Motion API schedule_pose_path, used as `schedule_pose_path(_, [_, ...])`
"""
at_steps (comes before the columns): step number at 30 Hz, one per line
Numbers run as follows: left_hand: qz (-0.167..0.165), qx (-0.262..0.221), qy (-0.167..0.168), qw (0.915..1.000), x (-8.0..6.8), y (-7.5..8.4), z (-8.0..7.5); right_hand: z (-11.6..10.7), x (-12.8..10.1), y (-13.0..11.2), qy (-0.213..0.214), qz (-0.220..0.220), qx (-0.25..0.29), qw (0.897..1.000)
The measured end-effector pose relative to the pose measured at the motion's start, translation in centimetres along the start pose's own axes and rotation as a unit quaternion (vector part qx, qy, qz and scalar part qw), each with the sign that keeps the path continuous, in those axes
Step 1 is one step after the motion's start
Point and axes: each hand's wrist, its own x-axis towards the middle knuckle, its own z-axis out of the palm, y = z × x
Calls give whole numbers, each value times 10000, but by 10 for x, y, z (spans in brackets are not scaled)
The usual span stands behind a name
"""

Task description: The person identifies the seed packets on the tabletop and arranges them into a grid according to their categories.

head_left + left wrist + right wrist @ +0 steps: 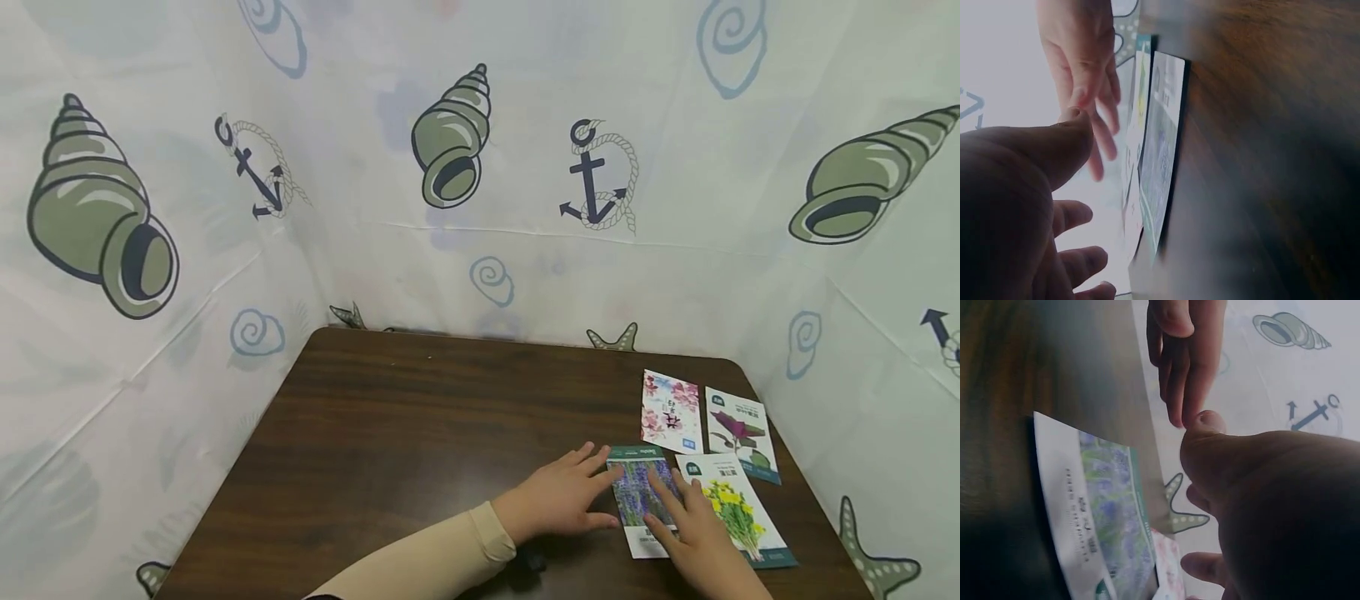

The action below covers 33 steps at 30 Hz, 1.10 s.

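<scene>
Four picture packets, like seed packets, lie at the right of the table. One with purple lavender-like flowers (634,492) is nearest my hands, its edges slightly raised in the wrist views. My left hand (564,493) spreads its fingers over this packet's left edge. Over its right part, my right hand (701,533) hangs with fingers apart, overlapping the packet with yellow flowers (738,512). Neither hand grips anything. In the left wrist view, the right hand (1085,56) shows above the packets; the left hand (1188,350) shows in the right wrist view.
Behind lie a pink blossom packet (671,412) and a packet with a dark purple flower (742,429). The brown table (375,442) extends to the left. White cloth (525,267) printed with shells and anchors surrounds it. A small dark object (531,560) sits below the left wrist.
</scene>
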Motion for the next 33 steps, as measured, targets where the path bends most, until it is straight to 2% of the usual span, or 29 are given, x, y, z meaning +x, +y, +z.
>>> schedule_pose_path(5, [219,-259,-260,9991,-1,2,2,5,-1,2,-625,352,320,9969])
schedule_pose_path(12, [347,-514,-428,9972,-2,1,4,12,0,0,-843,393,298,9952])
schedule_pose_path(19, [507,-599,-544,9954,-4,-1,4,19,-1,-3,-780,196,221,9965])
schedule_pose_path(26, [555,-689,-615,9942,-2,-5,11,23,1,-10,-847,215,228,9959])
schedule_pose_path(33, [556,-732,-618,9938,-4,-9,10,25,3,-21,-579,-151,-107,9981])
